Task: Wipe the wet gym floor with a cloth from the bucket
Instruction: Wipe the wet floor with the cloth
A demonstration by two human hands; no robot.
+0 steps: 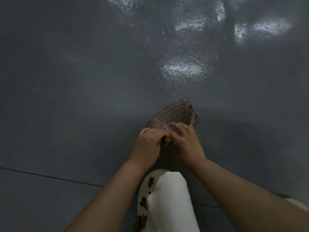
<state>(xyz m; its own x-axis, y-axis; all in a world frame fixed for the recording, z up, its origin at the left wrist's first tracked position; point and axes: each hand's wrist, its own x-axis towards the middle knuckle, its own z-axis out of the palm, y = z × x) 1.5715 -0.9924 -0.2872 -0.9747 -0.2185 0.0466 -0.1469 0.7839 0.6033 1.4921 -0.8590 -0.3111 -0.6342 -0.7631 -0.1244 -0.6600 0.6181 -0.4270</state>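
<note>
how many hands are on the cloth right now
2. The left hand grips the near edge of the cloth; the right hand lies on it just beside the left.
</note>
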